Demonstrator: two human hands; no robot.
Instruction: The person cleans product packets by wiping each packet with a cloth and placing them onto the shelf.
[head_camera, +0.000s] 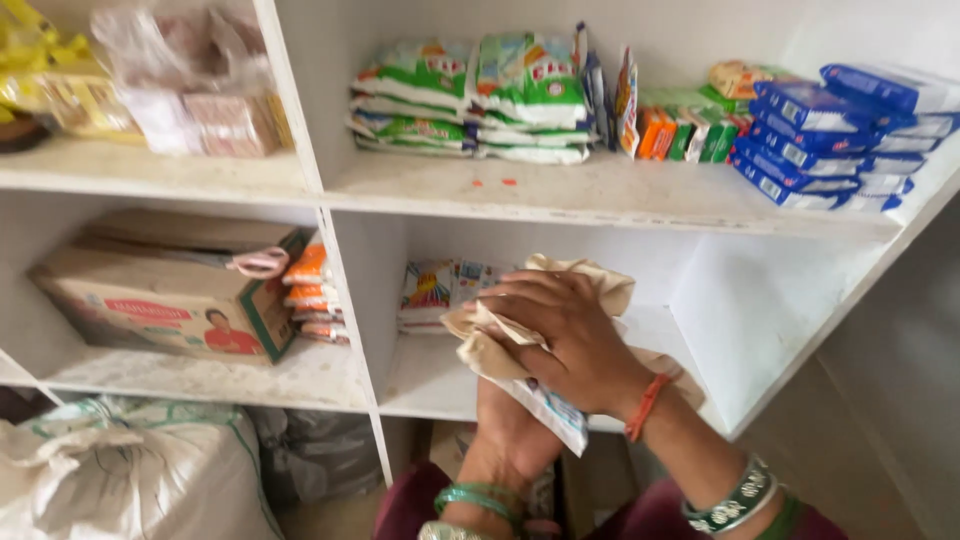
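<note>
Right hand (565, 335): pressed over beige cloth (590, 280), clutching it. Left hand (510, 425): beneath, gripping white packet (555, 410). Both at centre, before white shelf (600, 195). Blue packets (830, 130) at 2 o'clock; cardboard box (165, 295) at 9 o'clock.

The white wooden shelf (600, 195) lies bare along its front edge; stacked green-and-white pouches (470, 100) and blue flat packets (830, 140) crowd its back. The compartment below seems open at right.
</note>
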